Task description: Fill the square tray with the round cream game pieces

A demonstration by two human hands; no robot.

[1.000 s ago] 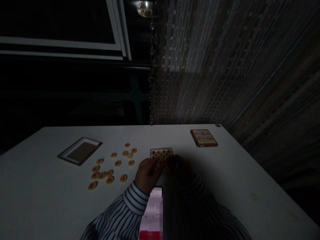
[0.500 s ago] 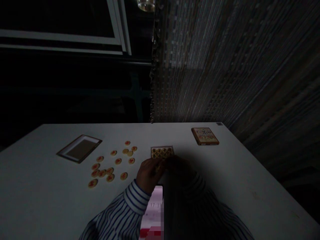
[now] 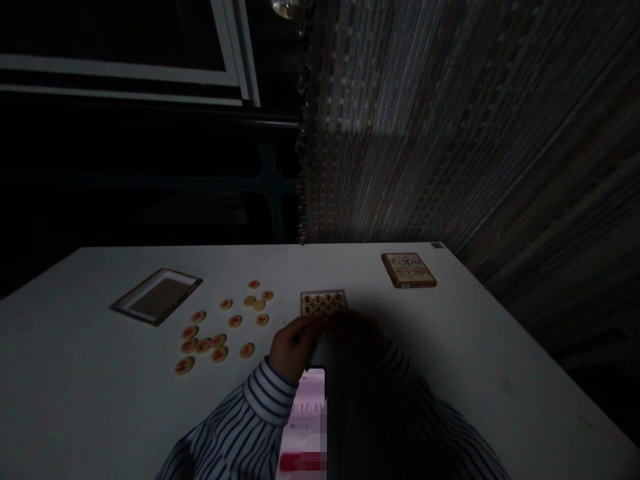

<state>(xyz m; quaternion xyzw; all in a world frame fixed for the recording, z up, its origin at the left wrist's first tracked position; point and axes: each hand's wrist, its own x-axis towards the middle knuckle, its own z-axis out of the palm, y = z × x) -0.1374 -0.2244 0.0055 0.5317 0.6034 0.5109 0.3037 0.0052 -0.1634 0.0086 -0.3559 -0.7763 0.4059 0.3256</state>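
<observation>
A small square tray of round game pieces point(image 3: 323, 303) lies on the white table point(image 3: 475, 347) just beyond both hands. My left hand point(image 3: 293, 347), in a striped sleeve, has its fingers curled at the tray's near edge; what they pinch is hidden. My right hand point(image 3: 363, 333) lies in deep shadow beside it, at the tray's near right corner, and its fingers cannot be made out. Several loose round pieces with red marks point(image 3: 220, 327) are scattered to the left of the tray.
An empty box half with a brown inside point(image 3: 156, 297) lies at the far left. A printed box lid point(image 3: 409, 269) sits near the far right corner. A lit phone screen point(image 3: 306, 420) hangs below my hands. A bead curtain hangs behind the table.
Both hands stay at the tray's near edge with only small finger movement. The view has shifted slightly, nothing else has moved.
</observation>
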